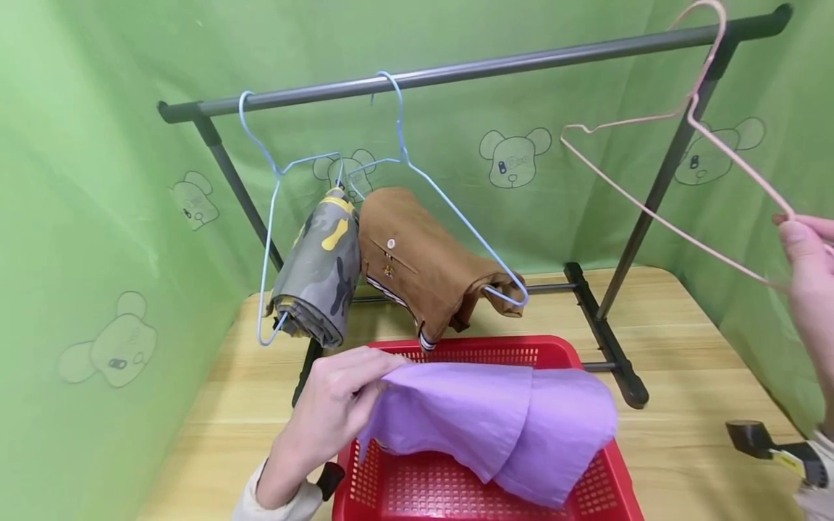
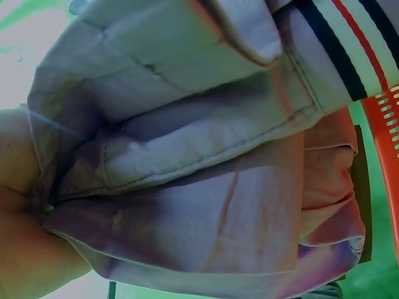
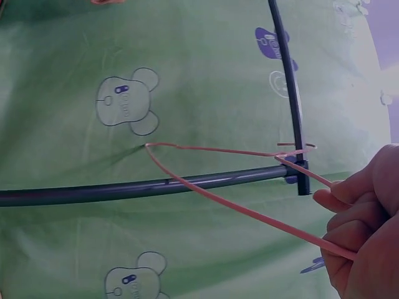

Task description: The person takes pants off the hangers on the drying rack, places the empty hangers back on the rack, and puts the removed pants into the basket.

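In the head view, my left hand pinches a corner of a purple garment and holds it over the red basket. The left wrist view shows its folds close up, with a waistband striped in navy, white and red. At the far right, my right hand grips one end of a pink hanger, whose hook overlaps the rack's bar in the head view. Seen from the right wrist, that hand's fingers curl round the hanger's wire.
A dark metal rack stands behind the basket on a wooden table. From its bar, blue hangers carry rolled grey camouflage clothing and a brown garment. Green curtain with bear-face drawings surrounds the table.
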A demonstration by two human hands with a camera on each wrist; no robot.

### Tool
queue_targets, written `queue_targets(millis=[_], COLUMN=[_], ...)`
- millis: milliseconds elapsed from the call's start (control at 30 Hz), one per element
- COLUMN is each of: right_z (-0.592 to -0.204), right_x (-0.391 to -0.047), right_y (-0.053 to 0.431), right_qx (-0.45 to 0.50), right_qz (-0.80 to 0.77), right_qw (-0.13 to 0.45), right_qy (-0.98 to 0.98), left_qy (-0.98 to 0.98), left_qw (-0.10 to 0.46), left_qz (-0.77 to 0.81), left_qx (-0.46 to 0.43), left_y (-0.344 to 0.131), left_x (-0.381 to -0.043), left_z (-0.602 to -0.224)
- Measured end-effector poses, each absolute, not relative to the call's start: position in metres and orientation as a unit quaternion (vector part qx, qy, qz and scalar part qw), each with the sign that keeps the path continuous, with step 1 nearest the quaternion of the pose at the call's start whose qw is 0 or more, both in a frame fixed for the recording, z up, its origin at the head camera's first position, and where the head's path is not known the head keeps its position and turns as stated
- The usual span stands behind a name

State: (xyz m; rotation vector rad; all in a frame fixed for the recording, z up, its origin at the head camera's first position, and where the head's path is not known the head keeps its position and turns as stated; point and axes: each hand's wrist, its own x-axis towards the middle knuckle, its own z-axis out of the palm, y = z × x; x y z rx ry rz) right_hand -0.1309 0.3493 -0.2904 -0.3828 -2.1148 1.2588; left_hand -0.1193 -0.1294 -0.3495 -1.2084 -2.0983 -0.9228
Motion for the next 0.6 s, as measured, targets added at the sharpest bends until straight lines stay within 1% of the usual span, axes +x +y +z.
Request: queue_targets(millis=[167, 267, 400, 600], right_z=[-0.297, -0.298, -0.300, -0.310], right_x=[-0.127, -0.126, -0.122, -0.115], right_y=[0.345, 0.341, 0.339, 0.341], right_qx=[-0.158, -0.161, -0.154, -0.141], right_qz=[0.496, 0.501, 0.508, 0.504], right_qw=[0.329, 0.348, 0.359, 0.340], right_qy=[-0.788, -0.776, -0.768, -0.781], left_qy=[-0.779, -0.776, -0.772, -0.779], left_qw=[0.268, 0.274, 0.277, 0.267], left_qz=[-0.350, -0.354, -0.357, -0.354], left_qx=[-0.445, -0.445, -0.447, -0.444], left_y=[-0.129, -0.130, -0.129, -0.129], left_x=[-0.121, -0.121, -0.123, -0.124], left_z=[-0.350, -0.351, -0.351, -0.350])
